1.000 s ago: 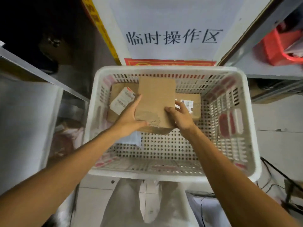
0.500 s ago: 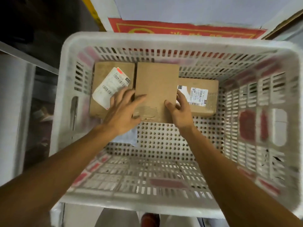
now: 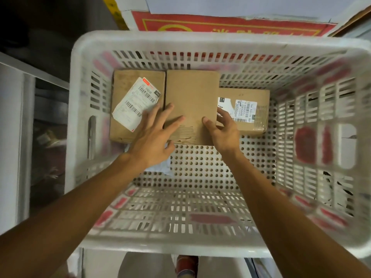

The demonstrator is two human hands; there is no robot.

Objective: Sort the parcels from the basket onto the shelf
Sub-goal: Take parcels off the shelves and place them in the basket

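Observation:
A white slotted plastic basket [image 3: 180, 40] holds three brown cardboard parcels along its far wall. The middle parcel [image 3: 191, 93] is plain and lies flat. To its left is a parcel [image 3: 128, 83] with a large white barcode label. To its right is a lower parcel [image 3: 262, 97] with a small label. My left hand [image 3: 152, 135] rests with straight, spread fingers across the middle parcel's near left part and the left parcel's label. My right hand [image 3: 222, 131] pinches the middle parcel's right edge, thumb on top, fingers down the side.
A white plastic scrap [image 3: 160, 167] lies on the perforated basket floor under my left wrist. A grey metal shelf frame [image 3: 20, 137] stands at the left. A red and yellow sign [image 3: 220, 23] is on the wall behind the basket.
The middle parcel went from raised and tilted in both hands to lying flat between the other two. My left fingers have spread out on top. The camera has moved closer to the basket.

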